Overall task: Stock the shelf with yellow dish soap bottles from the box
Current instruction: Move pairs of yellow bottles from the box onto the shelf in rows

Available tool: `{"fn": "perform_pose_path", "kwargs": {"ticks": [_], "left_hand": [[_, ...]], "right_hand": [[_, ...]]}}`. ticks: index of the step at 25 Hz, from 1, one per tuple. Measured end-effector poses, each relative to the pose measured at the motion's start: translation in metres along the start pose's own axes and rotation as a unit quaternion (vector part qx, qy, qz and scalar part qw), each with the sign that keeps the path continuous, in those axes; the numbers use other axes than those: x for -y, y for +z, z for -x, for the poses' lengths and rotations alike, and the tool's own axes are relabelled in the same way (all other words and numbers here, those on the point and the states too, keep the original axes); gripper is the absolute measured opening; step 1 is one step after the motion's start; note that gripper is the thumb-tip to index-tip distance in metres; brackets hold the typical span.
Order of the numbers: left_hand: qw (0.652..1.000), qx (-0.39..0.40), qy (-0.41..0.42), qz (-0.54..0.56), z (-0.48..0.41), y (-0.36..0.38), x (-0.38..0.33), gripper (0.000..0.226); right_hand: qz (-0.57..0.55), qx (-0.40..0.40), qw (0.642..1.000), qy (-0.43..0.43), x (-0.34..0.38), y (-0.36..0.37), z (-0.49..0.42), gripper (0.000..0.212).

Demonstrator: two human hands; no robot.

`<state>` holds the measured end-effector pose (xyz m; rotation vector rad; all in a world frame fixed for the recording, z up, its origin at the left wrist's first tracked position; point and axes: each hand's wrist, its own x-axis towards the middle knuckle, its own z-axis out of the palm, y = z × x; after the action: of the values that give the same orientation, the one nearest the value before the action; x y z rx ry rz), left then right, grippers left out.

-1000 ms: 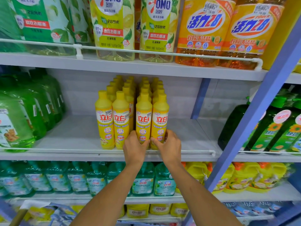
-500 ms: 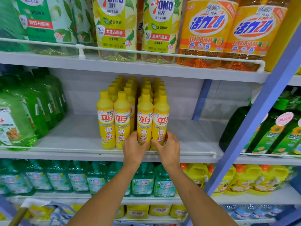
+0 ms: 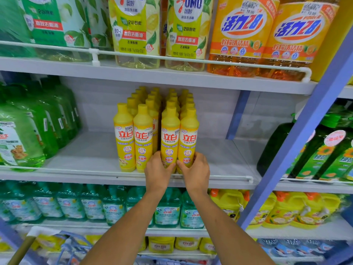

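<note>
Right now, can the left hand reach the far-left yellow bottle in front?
Probably, once it lets go: the left hand grips a middle bottle, but the far-left bottle stands close by, its front uncovered.

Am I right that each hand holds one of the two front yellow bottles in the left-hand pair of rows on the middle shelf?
Not quite. In the head view the left hand and right hand hold the front yellow bottles of the right-hand pair of rows on the middle shelf; the left-hand pair is untouched.
</note>
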<state>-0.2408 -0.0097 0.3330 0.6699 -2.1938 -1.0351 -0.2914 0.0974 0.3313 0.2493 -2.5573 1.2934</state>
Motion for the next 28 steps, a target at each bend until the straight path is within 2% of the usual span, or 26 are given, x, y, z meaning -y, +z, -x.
{"fn": "perform_pose_path", "kwargs": {"ticks": [5, 9, 11, 13, 15, 18, 20, 24, 28], "left_hand": [[1.0, 0.022, -0.005, 0.001, -0.001, -0.005, -0.005, 0.039], [0.996, 0.055, 0.018, -0.071, 0.008, -0.017, -0.01, 0.042], [0.987, 0.089, 0.059, -0.123, 0.016, -0.031, -0.01, 0.044], [0.964, 0.14, 0.109, -0.199, 0.024, -0.052, -0.007, 0.056], [0.92, 0.192, 0.159, -0.302, 0.029, -0.072, -0.009, 0.077], [0.866, 0.22, 0.23, -0.386, 0.047, -0.097, -0.014, 0.096], [0.857, 0.246, 0.239, -0.385, 0.068, -0.109, -0.01, 0.101], [0.837, 0.286, 0.242, -0.399, 0.118, -0.13, 0.019, 0.097], [0.827, 0.337, 0.209, -0.399, 0.171, -0.129, 0.064, 0.094]], "right_hand": [[0.01, 0.024, 1.0, -0.004, 0.0, -0.002, -0.004, 0.061], [0.073, 0.074, 0.994, -0.041, -0.003, -0.015, -0.004, 0.06], [0.114, 0.115, 0.983, -0.083, -0.005, -0.032, -0.001, 0.058], [0.168, 0.162, 0.964, -0.126, -0.002, -0.057, 0.006, 0.061], [0.244, 0.201, 0.934, -0.168, 0.003, -0.083, 0.015, 0.067], [0.32, 0.196, 0.906, -0.194, 0.009, -0.119, 0.04, 0.075], [0.343, 0.185, 0.901, -0.191, 0.012, -0.134, 0.066, 0.076], [0.381, 0.205, 0.886, -0.169, 0.01, -0.136, 0.133, 0.077], [0.398, 0.257, 0.864, -0.167, -0.016, -0.116, 0.193, 0.075]]}}
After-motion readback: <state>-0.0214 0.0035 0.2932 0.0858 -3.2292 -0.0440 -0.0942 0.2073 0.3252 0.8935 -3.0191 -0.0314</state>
